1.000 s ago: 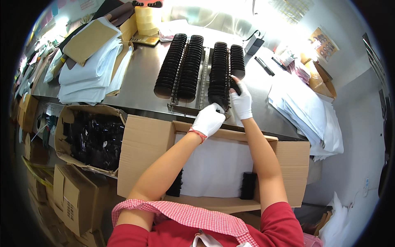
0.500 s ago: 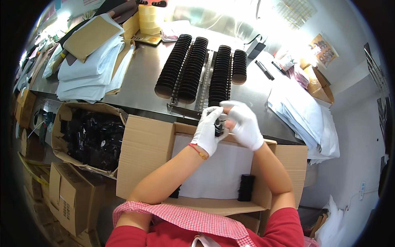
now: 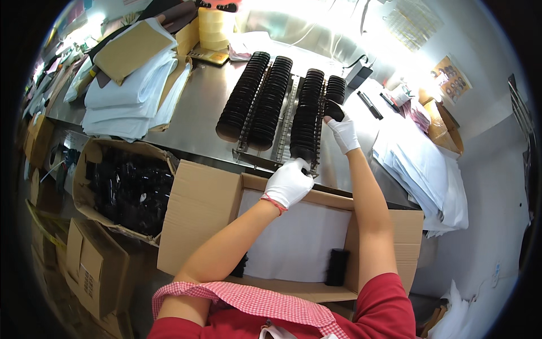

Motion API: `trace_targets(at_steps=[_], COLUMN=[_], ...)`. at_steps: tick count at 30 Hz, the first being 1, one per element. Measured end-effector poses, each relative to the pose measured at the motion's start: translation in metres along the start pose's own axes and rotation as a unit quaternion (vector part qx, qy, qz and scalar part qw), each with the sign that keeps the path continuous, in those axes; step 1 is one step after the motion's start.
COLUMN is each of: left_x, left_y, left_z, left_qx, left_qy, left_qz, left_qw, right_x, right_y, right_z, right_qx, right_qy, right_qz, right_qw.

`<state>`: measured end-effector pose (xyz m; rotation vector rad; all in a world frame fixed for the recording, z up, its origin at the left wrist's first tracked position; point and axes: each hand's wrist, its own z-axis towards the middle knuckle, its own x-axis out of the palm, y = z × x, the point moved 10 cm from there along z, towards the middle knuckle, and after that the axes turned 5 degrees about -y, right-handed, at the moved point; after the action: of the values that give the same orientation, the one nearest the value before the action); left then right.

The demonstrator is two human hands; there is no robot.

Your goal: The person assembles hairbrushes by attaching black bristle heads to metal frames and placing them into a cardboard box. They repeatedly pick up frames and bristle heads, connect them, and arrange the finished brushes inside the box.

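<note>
On the metal bench a wire rack (image 3: 280,148) bears four rows of thin black discs (image 3: 244,99), probably lenses, packed edge to edge. My right hand (image 3: 344,133), in a white glove with bare fingertips, pinches a black disc (image 3: 334,111) at the near end of the short right-hand row. My left hand (image 3: 289,184), gloved in white, is closed just below the near end of the row beside it. Something dark shows at its fingertips, too small to make out. Below my hands stands an open cardboard box (image 3: 197,217) lined with a white sheet (image 3: 293,243).
Inside the box, a black stack (image 3: 337,267) stands at the right corner. At left a carton (image 3: 84,195) holds many shiny dark pieces in clear wrap. White paper piles (image 3: 121,104) lie at the bench's left, and more sheets (image 3: 415,161) at its right. Pens (image 3: 370,105) lie nearby.
My hands were together in front of the third row, over the box's far edge. My right hand has moved up and right to the short row; my left stays low, slightly lower.
</note>
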<state>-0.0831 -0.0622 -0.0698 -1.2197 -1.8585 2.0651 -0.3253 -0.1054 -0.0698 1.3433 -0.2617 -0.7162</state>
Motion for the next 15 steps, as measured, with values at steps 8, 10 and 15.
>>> trace_targets(at_steps=[8,10,15], left_x=[0.007,0.007,0.005], left_y=[0.002,0.016,-0.014], left_z=[-0.006,-0.009,-0.032], left_qx=[0.005,-0.057,-0.159], left_qy=[-0.015,-0.013,-0.002], left_qz=[-0.027,-0.249,-0.71], left_qw=[1.0,0.967,0.685], right_x=[0.001,0.003,0.061], right_y=[0.069,0.114,0.184], right_z=[-0.029,-0.048,-0.153], right_qx=[-0.307,-0.29,-0.279], right_qy=[-0.147,-0.11,0.117], right_qz=[-0.216,-0.167,-0.274], right_qw=[0.915,0.936,0.913])
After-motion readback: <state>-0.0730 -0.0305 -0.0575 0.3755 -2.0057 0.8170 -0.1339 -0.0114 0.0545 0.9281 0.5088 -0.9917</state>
